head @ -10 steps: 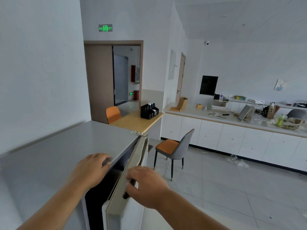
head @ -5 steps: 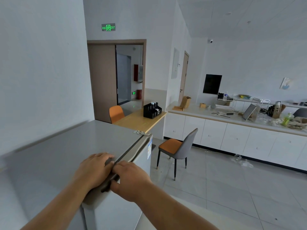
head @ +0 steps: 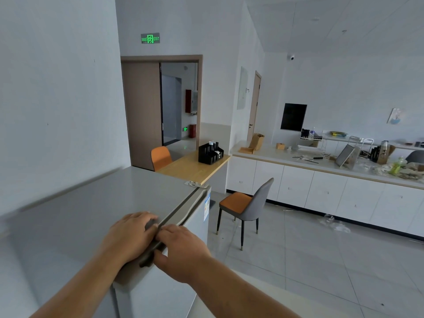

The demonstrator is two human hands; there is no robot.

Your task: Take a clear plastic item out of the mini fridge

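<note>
A grey mini fridge (head: 91,214) fills the lower left, seen from above, with its door (head: 197,219) shut against the cabinet. My left hand (head: 130,235) rests flat on the fridge top at the front edge. My right hand (head: 181,251) grips the door's top edge, fingers over the rim and thumb on the front face. The inside of the fridge is hidden, and no clear plastic item shows in either hand.
A grey and orange chair (head: 243,203) stands on the tiled floor right of the fridge. Behind the fridge is a wooden table (head: 195,167) with a black organiser (head: 210,153). A long cluttered white counter (head: 321,167) runs along the right. Crumpled clear plastic (head: 333,223) lies on the floor.
One second ago the fridge door stood ajar with my right hand on it. The door has swung shut, and both hands have stayed at its top edge since.
</note>
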